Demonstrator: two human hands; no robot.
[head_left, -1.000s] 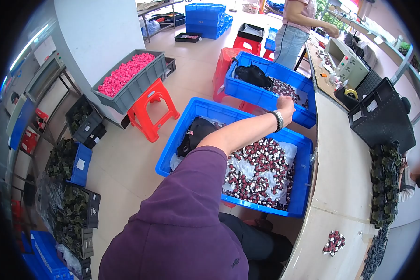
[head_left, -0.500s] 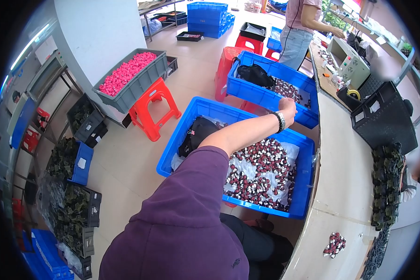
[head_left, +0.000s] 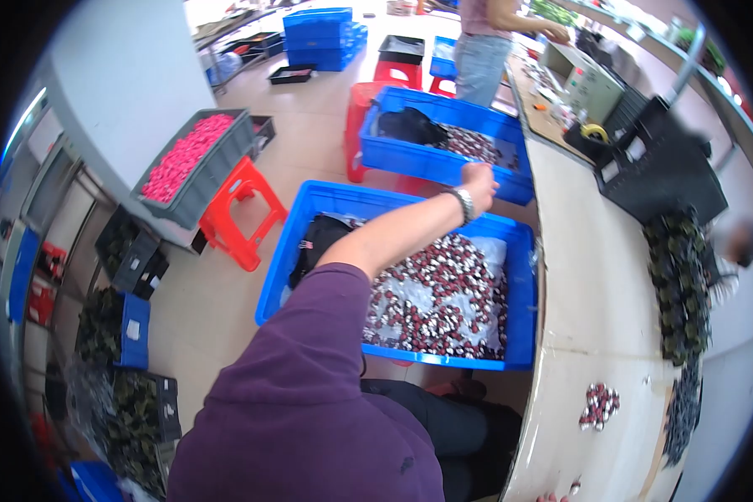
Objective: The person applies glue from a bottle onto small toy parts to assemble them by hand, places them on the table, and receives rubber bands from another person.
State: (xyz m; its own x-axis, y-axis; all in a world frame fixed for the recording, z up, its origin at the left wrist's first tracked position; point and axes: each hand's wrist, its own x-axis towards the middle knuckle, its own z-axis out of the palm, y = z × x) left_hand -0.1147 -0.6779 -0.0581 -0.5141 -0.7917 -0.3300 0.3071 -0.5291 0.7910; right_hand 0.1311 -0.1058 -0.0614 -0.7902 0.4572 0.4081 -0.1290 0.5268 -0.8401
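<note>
My left hand (head_left: 479,184), with a metal-band watch (head_left: 462,203) on its wrist, reaches out over the gap between two blue bins. Its fingers are curled closed, and what they hold, if anything, is hidden. Below the forearm, the near blue bin (head_left: 523,293) holds many small dark red and white pieces (head_left: 452,289) on clear plastic, with a black cloth item (head_left: 318,238) at its left. Only the fingertips of my right hand (head_left: 552,498) show at the bottom edge, close to one small loose piece (head_left: 576,487) on the table.
The far blue bin (head_left: 510,186) holds similar pieces and a black bag (head_left: 412,126). A small pile (head_left: 599,407) lies on the table (head_left: 573,335). A red stool (head_left: 243,213) stands beside a grey crate (head_left: 201,201) of pink pieces. Another person (head_left: 481,50) stands behind.
The view has turned, so the bins and table sit further left. My left hand remains stretched out with curled fingers. My right fingertips and a loose piece have appeared at the bottom.
</note>
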